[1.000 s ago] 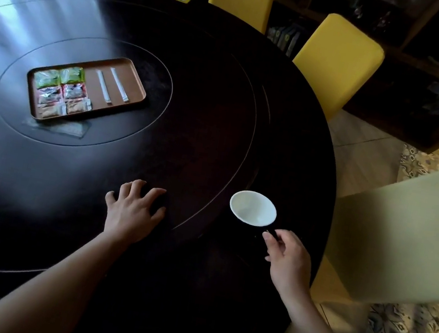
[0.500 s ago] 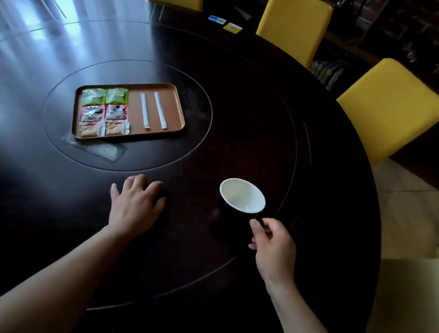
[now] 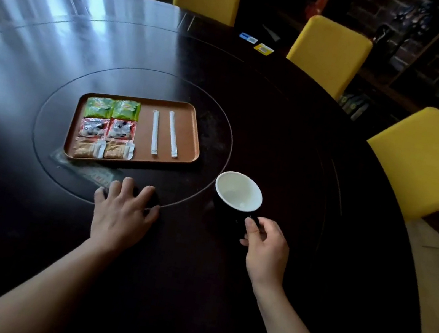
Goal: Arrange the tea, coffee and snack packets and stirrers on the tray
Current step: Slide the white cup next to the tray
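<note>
The tray (image 3: 194,133) sits in the middle ring of the dark round surface (image 3: 290,137), and from where I stand the sorting looks done: two green packets (image 3: 111,109) along the far edge of the tray, two red-and-white packets (image 3: 107,129) in the row below them, two tan snack packets (image 3: 102,149) nearest the person, all in a neat block on the tray's left half. The two wrapped stirrers (image 3: 164,133) lie side by side on the right half, apart from each other and from the packets. A clear wrapper or bag (image 3: 82,169) lies flat on the surface just in front of the tray's near edge; I cannot tell what it holds. The left hand (image 3: 124,208) rests palm down on the surface near the tray, fingers spread and holding nothing. The right hand (image 3: 266,246) is at the near side of a dark cup (image 3: 236,198) with a white inside, which stands just right of the tray; the fingers curl toward where its handle would be, but I cannot tell whether they have closed on it. My guess is that the arranging step is finished and the cup is now being dealt with. If it is to join the tray, the only bare patch is a narrow strip near the stirrers, so it would need setting down carefully without nudging them.
</note>
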Demonstrator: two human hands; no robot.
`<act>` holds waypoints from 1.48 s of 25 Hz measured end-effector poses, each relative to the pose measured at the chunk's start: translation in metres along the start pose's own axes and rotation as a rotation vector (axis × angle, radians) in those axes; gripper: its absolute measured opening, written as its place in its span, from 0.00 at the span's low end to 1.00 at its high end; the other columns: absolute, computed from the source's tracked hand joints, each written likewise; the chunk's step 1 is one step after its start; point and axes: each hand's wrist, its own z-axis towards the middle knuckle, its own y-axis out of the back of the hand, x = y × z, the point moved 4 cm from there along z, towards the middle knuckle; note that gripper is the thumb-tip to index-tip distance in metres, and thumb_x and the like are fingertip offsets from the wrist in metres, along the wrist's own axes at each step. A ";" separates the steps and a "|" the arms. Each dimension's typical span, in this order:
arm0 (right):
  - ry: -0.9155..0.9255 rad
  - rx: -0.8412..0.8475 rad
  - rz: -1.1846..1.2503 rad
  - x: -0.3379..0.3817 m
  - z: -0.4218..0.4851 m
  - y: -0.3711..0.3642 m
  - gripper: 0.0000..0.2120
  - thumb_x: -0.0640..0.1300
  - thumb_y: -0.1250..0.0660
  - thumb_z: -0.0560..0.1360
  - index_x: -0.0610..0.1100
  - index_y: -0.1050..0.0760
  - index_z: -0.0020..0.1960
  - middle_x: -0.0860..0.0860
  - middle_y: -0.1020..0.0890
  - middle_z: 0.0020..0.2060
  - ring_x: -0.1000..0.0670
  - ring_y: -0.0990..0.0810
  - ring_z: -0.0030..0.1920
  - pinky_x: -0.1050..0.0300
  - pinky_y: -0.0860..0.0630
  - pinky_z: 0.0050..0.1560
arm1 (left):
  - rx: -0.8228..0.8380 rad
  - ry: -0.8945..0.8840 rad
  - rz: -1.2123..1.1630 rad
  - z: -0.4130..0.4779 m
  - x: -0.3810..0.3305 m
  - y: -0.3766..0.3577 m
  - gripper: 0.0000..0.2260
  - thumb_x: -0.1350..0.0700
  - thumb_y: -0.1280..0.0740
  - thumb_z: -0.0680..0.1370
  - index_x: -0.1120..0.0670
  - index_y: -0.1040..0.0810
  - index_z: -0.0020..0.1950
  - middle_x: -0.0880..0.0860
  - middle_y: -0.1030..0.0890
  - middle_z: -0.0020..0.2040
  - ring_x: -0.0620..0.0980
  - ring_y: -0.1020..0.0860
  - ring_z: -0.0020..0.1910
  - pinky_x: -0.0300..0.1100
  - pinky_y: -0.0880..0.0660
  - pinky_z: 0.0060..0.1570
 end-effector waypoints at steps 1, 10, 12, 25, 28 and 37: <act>0.006 0.002 0.005 0.004 0.015 -0.009 0.08 0.46 0.32 0.78 0.41 0.20 0.51 0.47 0.19 0.45 0.50 0.15 0.39 0.68 0.21 0.33 | -0.016 0.006 0.015 0.008 0.000 0.002 0.18 0.35 0.43 0.75 0.42 0.27 0.60 0.54 0.29 0.54 0.59 0.29 0.57 0.63 0.32 0.58; 0.147 -0.001 -0.093 0.022 0.108 -0.072 0.12 0.48 0.33 0.79 0.38 0.21 0.50 0.44 0.19 0.45 0.45 0.15 0.41 0.60 0.18 0.36 | 0.066 0.050 -0.030 0.016 0.011 -0.014 0.26 0.33 0.51 0.77 0.37 0.39 0.75 0.54 0.38 0.73 0.57 0.44 0.76 0.73 0.51 0.73; 0.126 -0.016 -0.100 0.018 0.114 -0.079 0.13 0.48 0.33 0.79 0.38 0.21 0.50 0.44 0.19 0.46 0.45 0.16 0.42 0.48 0.16 0.42 | 0.071 0.050 -0.024 0.014 0.010 -0.016 0.27 0.32 0.52 0.77 0.37 0.40 0.75 0.53 0.38 0.74 0.57 0.45 0.77 0.72 0.52 0.73; 0.168 0.023 -0.193 0.029 0.122 -0.090 0.10 0.48 0.28 0.75 0.42 0.21 0.48 0.47 0.18 0.43 0.45 0.17 0.43 0.43 0.19 0.49 | 0.067 0.057 -0.023 0.017 0.010 -0.012 0.28 0.32 0.52 0.76 0.36 0.39 0.75 0.53 0.37 0.74 0.57 0.44 0.77 0.71 0.53 0.74; 0.156 0.025 -0.177 0.032 0.130 -0.095 0.09 0.46 0.28 0.75 0.40 0.21 0.46 0.46 0.17 0.42 0.44 0.16 0.43 0.42 0.19 0.49 | 0.052 0.059 -0.024 0.017 0.010 -0.012 0.27 0.32 0.51 0.76 0.37 0.37 0.74 0.53 0.35 0.73 0.57 0.42 0.76 0.71 0.51 0.74; 0.114 0.063 -0.178 0.047 0.151 -0.122 0.10 0.48 0.28 0.74 0.40 0.20 0.47 0.45 0.15 0.43 0.43 0.16 0.45 0.44 0.20 0.52 | 0.036 0.058 -0.012 0.018 0.011 -0.014 0.27 0.32 0.49 0.76 0.37 0.36 0.74 0.53 0.34 0.73 0.57 0.41 0.76 0.71 0.50 0.74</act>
